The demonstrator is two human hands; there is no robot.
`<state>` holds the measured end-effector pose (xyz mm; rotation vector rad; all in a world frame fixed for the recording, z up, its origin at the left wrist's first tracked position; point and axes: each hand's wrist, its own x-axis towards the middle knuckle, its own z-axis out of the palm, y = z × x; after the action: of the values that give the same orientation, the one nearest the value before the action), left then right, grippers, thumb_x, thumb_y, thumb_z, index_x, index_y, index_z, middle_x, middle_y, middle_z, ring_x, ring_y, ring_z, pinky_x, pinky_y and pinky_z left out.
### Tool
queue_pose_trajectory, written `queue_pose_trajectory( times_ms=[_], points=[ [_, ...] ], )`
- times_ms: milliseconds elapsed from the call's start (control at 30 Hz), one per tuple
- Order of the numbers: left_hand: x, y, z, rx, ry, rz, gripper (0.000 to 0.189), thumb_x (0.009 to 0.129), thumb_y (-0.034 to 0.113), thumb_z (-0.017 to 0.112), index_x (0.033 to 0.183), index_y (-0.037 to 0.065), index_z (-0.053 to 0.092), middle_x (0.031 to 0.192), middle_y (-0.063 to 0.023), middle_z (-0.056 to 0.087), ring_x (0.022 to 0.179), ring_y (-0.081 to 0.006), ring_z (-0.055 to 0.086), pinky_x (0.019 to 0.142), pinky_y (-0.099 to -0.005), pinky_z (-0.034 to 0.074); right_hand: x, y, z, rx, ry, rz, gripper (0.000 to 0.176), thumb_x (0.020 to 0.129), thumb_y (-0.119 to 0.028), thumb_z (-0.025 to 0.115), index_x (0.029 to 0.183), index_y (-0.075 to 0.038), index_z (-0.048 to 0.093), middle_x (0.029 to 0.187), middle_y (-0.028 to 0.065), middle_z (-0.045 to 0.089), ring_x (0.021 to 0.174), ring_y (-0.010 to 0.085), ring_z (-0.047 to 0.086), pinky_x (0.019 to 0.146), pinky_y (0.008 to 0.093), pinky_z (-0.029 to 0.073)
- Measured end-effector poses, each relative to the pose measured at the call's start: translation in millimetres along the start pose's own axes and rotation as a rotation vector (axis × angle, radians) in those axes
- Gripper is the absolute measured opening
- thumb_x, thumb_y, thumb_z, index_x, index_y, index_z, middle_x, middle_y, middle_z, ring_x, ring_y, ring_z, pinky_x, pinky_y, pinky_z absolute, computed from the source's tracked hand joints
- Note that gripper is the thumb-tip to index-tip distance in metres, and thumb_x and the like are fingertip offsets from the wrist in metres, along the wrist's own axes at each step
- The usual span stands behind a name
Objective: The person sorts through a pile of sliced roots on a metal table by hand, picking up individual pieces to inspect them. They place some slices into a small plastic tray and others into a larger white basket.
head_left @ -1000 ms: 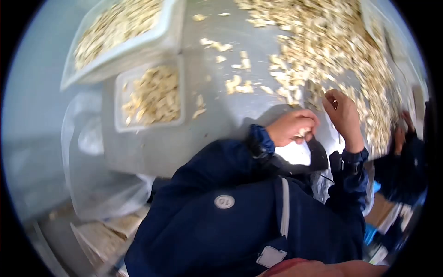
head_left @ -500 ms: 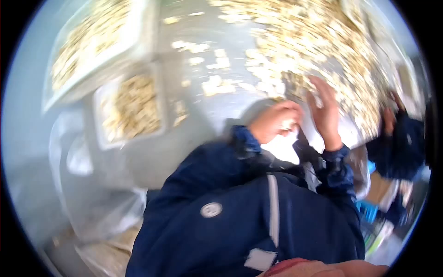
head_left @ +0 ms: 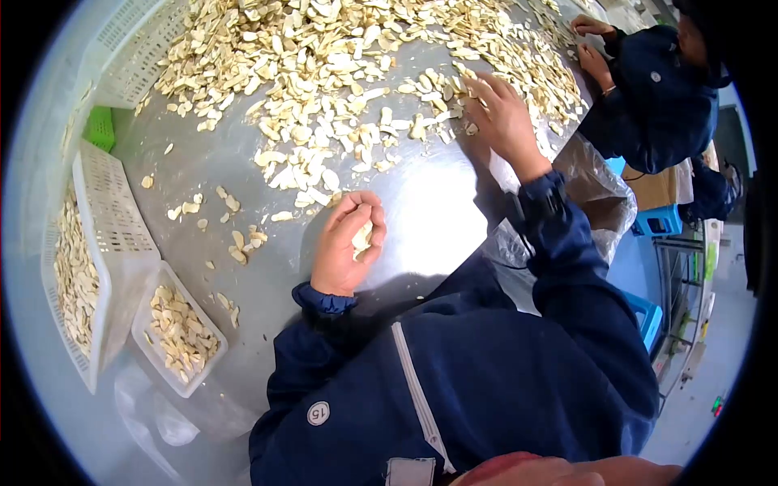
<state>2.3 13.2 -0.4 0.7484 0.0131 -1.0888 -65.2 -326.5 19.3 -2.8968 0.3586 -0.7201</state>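
Observation:
My left hand point(head_left: 348, 245) is curled over the metal table with several pale dried slices point(head_left: 362, 238) in its cupped fingers. To its right, my right hand point(head_left: 504, 121) reaches forward, fingers stretched out and apart, fingertips at the near edge of the spread of slices point(head_left: 304, 89). Loose slices lie scattered between the heap and my left hand. A bright patch of bare metal point(head_left: 425, 215) shows between my two hands.
A large white perforated basket point(head_left: 120, 206) of slices stands at the left, with a small white tray point(head_left: 212, 368) of slices beside it. A green item point(head_left: 100, 128) sits behind. At the right, a co-worker point(head_left: 660, 101) works near a clear plastic bag point(head_left: 596, 182) and blue stools point(head_left: 658, 220).
My hands were close together and are now apart, the right one farther forward at the slices. The view has swung and sharpened, showing more of the heap and the co-worker.

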Motion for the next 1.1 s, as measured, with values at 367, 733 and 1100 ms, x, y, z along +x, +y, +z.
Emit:
queue_pose_trajectory(
  times_ms=[367, 733, 1100],
  points=[
    [-2, 0, 1, 0.022, -0.005, 0.008, 0.015, 0.109, 0.013, 0.05, 0.118, 0.005, 0.058, 0.097, -0.0046, 0.06, 0.073, -0.0098, 0.056, 0.047, -0.0198, 0.038, -26, -14, -22, 0.301, -0.172, 0.3, 0.03, 0.098, -0.013, 0.066, 0.127, -0.011, 0.073, 0.114, 0.0163, 0.075, 0.105, 0.0347, 0.072, 0.091, 0.0401, 0.056],
    [-2, -1, 1, 0.028, -0.012, 0.015, 0.015, 0.107, 0.01, 0.051, 0.119, 0.003, 0.058, 0.098, -0.0059, 0.059, 0.075, -0.0109, 0.055, 0.049, -0.0201, 0.039, -39, -18, -43, 0.964, -0.281, 0.594, 0.039, 0.111, -0.011, 0.049, 0.148, -0.003, 0.056, 0.128, 0.013, 0.073, 0.113, 0.0188, 0.073, 0.09, 0.0292, 0.057],
    [-1, -1, 0, 0.063, -0.034, 0.022, 0.019, 0.109, 0.016, 0.051, 0.12, 0.003, 0.058, 0.099, -0.0064, 0.06, 0.075, -0.0112, 0.057, 0.049, -0.02, 0.04, -49, -55, -47, 1.484, -0.357, 0.888, 0.04, 0.112, -0.01, 0.044, 0.151, -0.001, 0.047, 0.138, 0.0146, 0.067, 0.116, 0.0181, 0.07, 0.096, 0.0258, 0.057]
  ],
)
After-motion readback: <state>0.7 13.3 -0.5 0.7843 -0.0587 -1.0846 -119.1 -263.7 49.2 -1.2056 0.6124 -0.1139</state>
